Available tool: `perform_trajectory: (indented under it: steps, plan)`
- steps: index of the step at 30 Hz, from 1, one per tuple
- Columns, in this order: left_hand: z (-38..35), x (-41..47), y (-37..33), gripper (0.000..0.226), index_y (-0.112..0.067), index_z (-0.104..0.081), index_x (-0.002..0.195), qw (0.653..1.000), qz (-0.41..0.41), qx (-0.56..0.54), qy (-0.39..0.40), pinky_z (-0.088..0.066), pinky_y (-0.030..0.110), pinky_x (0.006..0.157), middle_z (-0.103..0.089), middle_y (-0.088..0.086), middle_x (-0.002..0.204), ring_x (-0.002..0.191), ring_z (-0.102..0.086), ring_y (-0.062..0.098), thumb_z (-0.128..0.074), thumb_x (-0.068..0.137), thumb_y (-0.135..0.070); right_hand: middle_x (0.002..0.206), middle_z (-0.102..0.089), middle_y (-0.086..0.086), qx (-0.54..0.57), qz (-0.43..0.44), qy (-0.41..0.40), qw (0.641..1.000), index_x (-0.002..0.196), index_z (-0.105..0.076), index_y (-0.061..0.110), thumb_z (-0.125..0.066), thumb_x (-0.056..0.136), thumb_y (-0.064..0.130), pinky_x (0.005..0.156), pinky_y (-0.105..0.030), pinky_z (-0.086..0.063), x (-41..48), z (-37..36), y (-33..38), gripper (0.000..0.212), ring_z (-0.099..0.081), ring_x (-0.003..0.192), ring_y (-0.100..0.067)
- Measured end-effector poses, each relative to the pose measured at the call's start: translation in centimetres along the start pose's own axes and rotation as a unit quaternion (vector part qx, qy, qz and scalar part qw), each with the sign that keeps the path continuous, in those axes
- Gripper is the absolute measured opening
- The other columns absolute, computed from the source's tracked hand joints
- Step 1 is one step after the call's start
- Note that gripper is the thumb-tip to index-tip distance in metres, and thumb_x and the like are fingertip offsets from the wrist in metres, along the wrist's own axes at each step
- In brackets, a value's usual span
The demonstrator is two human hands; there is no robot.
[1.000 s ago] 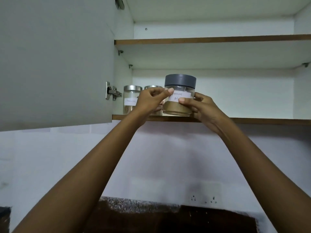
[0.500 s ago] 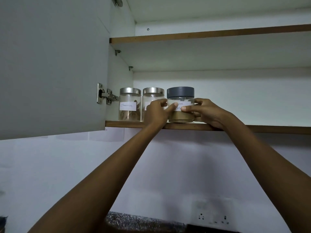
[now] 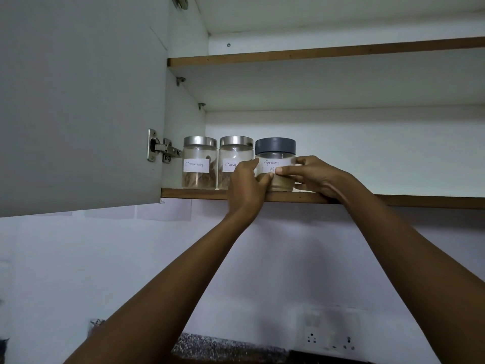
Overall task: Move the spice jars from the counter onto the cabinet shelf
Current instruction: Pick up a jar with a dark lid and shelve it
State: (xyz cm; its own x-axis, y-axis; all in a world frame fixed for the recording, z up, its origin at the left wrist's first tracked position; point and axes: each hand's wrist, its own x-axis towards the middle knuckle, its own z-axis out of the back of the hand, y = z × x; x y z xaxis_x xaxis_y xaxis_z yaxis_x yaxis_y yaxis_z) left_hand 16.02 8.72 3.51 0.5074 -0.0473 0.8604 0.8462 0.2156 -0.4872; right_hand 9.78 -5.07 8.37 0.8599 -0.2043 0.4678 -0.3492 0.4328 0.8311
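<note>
A clear jar with a dark grey lid (image 3: 275, 153) and a label reading "Garam M…" stands on the lower cabinet shelf (image 3: 393, 200), holding brown powder. My left hand (image 3: 246, 183) grips its left side and my right hand (image 3: 315, 177) wraps its right side and front. Left of it stand two steel-lidded jars: one labelled "Cinnamon" (image 3: 200, 164) and a second cinnamon jar (image 3: 232, 158), partly hidden by my left hand. The three jars stand in a row, nearly touching.
The cabinet door (image 3: 78, 101) hangs open on the left, its hinge (image 3: 160, 148) beside the jars. An upper shelf (image 3: 315, 55) runs above. The lower shelf extends to the right of the jars. A wall socket (image 3: 330, 340) and a speckled counter edge (image 3: 223, 348) lie below.
Both hands carried the grey-lidded jar from in front of the shelf edge down onto the shelf and slid it back beside the second cinnamon jar. The view has tilted upward.
</note>
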Motion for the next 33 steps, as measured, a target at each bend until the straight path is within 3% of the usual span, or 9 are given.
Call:
perform_trajectory:
  steps: [3, 7, 10, 11, 13, 18, 21, 24, 33]
  plan:
    - [-0.1, -0.6, -0.1, 0.043, -0.011, -0.057, 0.127, 1.0, -0.028, 0.013, -0.003, -0.048, 0.035, 0.088, -0.059, 0.009, 0.119, 0.105, -0.056, 0.024, -0.065, 0.087, -0.023, 0.107, -0.068, -0.002, -0.023, 0.0, -0.016, 1.0, 0.105, -0.061, 0.019, -0.076, 0.075, 0.026, 0.097, -0.035, -0.044, -0.3, -0.3, 0.1, 0.034, -0.062, 0.103, -0.019]
    - [0.0, -1.1, -0.2, 0.043, -0.013, -0.056, 0.127, 0.999, -0.046, 0.028, 0.009, -0.048, 0.036, 0.089, -0.056, 0.008, 0.122, 0.105, -0.055, 0.025, -0.065, 0.086, -0.021, 0.089, -0.063, 0.005, -0.062, 0.014, -0.031, 0.997, 0.123, -0.055, 0.012, -0.072, 0.079, 0.029, 0.076, -0.024, -0.04, -0.7, -0.8, 0.3, 0.05, -0.056, 0.08, -0.007]
    - [0.2, -1.6, -0.3, 0.049, -0.012, -0.052, 0.132, 0.998, -0.06, 0.033, 0.011, -0.045, 0.029, 0.091, -0.051, 0.006, 0.128, 0.11, -0.052, 0.023, -0.066, 0.085, -0.017, 0.118, -0.058, -0.003, -0.091, 0.014, -0.073, 0.993, 0.138, -0.037, 0.004, -0.073, 0.077, 0.036, 0.093, -0.029, -0.039, -0.8, -0.6, 0.3, 0.078, -0.055, 0.107, -0.017]
    - [0.3, -1.8, -0.4, 0.049, -0.012, -0.051, 0.132, 0.997, -0.064, 0.031, 0.01, -0.042, 0.026, 0.091, -0.05, 0.006, 0.129, 0.113, -0.051, 0.022, -0.065, 0.085, -0.017, 0.136, -0.049, -0.008, -0.098, 0.014, -0.091, 0.991, 0.143, -0.026, 0.002, -0.073, 0.076, 0.039, 0.099, -0.031, -0.035, -1.0, -0.7, 0.4, 0.09, -0.048, 0.122, -0.021]
    - [0.6, -2.2, -0.6, 0.046, -0.012, -0.051, 0.132, 0.997, -0.073, 0.021, 0.01, -0.036, 0.02, 0.089, -0.049, 0.005, 0.132, 0.118, -0.049, 0.02, -0.061, 0.087, -0.015, 0.15, -0.033, -0.011, -0.107, 0.025, -0.129, 0.986, 0.147, -0.015, 0.003, -0.072, 0.076, 0.042, 0.101, -0.029, -0.03, -1.4, -0.8, 0.5, 0.099, -0.035, 0.135, -0.023]
    - [1.6, -4.0, -1.8, 0.037, -0.011, -0.056, 0.126, 0.99, -0.143, 0.009, 0.015, -0.041, 0.024, 0.087, -0.057, 0.007, 0.125, 0.113, -0.053, 0.02, -0.055, 0.089, -0.012, 0.146, -0.038, -0.007, -0.134, 0.087, -0.203, 0.966, 0.144, -0.031, 0.013, -0.072, 0.079, 0.034, 0.099, -0.031, -0.037, -5.3, -1.3, -0.2, 0.079, -0.041, 0.13, -0.022]
    - [2.4, -5.7, -2.7, 0.031, -0.01, -0.06, 0.119, 0.981, -0.186, 0.003, 0.047, -0.049, 0.031, 0.084, -0.063, 0.006, 0.115, 0.103, -0.058, 0.019, -0.055, 0.089, -0.017, 0.133, -0.052, -0.003, -0.181, 0.134, -0.232, 0.946, 0.125, -0.055, 0.013, -0.071, 0.08, 0.019, 0.091, -0.026, -0.041, -8.9, -2.1, -0.8, 0.049, -0.05, 0.119, -0.019]
    - [3.5, -7.9, -3.9, 0.027, -0.009, -0.063, 0.113, 0.975, -0.208, -0.001, 0.083, -0.048, 0.027, 0.082, -0.065, 0.005, 0.107, 0.099, -0.06, 0.017, -0.057, 0.087, -0.015, 0.116, -0.062, -0.005, -0.225, 0.142, -0.233, 0.935, 0.106, -0.065, 0.012, -0.069, 0.077, 0.009, 0.091, -0.033, -0.048, -12.9, -2.8, -1.1, 0.029, -0.058, 0.106, -0.018]
    - [7.5, -19.8, -7.3, 0.018, -0.018, -0.065, 0.104, 0.971, -0.146, -0.02, 0.188, -0.048, 0.03, 0.083, -0.068, -0.006, 0.102, 0.099, -0.058, 0.013, -0.053, 0.092, -0.022, 0.112, -0.064, -0.001, -0.291, 0.075, -0.233, 0.925, 0.109, -0.065, 0.012, -0.068, 0.081, 0.014, 0.08, -0.024, -0.046, -28.1, -5.7, -2.3, 0.028, -0.057, 0.097, -0.013]
